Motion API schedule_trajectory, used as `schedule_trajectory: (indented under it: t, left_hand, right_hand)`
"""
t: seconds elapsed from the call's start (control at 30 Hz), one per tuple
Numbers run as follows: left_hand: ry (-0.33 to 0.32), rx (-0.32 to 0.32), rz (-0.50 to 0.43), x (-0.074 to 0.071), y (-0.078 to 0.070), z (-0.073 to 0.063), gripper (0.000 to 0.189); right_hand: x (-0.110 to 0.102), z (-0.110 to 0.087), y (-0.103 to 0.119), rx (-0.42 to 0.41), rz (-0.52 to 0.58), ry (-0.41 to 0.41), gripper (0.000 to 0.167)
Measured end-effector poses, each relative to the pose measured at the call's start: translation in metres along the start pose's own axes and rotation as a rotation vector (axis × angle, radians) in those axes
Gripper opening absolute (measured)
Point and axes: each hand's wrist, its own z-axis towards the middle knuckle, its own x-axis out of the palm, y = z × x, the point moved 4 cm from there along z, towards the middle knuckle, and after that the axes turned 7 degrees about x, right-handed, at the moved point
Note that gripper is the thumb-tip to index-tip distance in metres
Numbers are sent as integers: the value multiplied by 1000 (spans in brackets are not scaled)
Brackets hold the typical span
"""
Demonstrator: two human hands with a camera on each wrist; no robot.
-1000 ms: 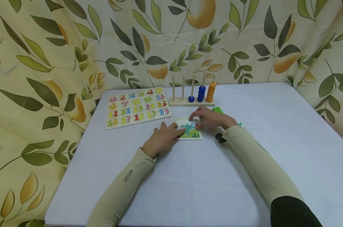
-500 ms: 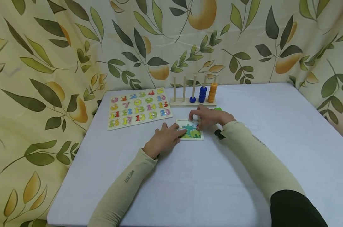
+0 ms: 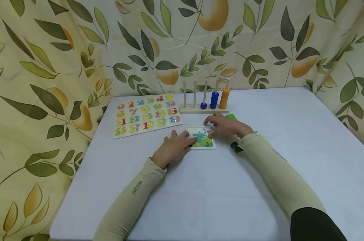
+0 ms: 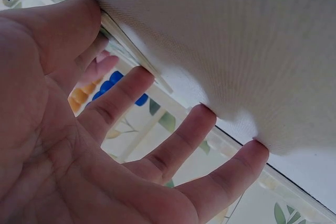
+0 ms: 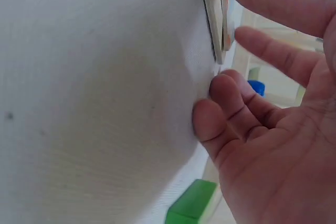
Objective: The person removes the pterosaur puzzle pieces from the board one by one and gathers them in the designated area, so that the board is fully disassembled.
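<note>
A small square picture puzzle [image 3: 203, 142] with a pale frame lies mid-table, showing a teal figure on green ground. My left hand [image 3: 172, 147] spreads over its left side, the index finger reaching onto the picture. In the left wrist view the other fingertips [image 4: 202, 111] touch the cloth beside the board. At the upper right corner of the puzzle, my right hand [image 3: 225, 125] pinches a flat puzzle piece [image 5: 228, 30] between thumb and index finger. The right wrist view shows that piece at the board's edge, with the remaining fingers curled against the cloth.
A number board [image 3: 147, 115] lies at the back left. Beside it stands a wooden peg rack [image 3: 189, 109] with blue and orange beads. A green block [image 3: 231, 116] sits behind the right hand, and a black object [image 3: 236, 147] shows by the right wrist.
The right hand's fingers have shifted slightly to the right at the puzzle's corner, uncovering more of the picture. My left hand stays in place on the board.
</note>
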Motion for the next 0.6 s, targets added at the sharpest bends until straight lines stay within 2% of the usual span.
schedule_trajectory:
  t: [0.23,0.47,0.6]
  left_hand:
    - [-18,1,-5,1,-1,0,52]
    - [-20,4,-6,1,-1,0,52]
    - [-23,7,-6,2,0,0,52]
  right_hand:
    - [-2,0,-9,-10,51,-82,39]
    - [-1,3,-11,1,80,-118,32]
    - [0,5,-14,1,135,-154,26]
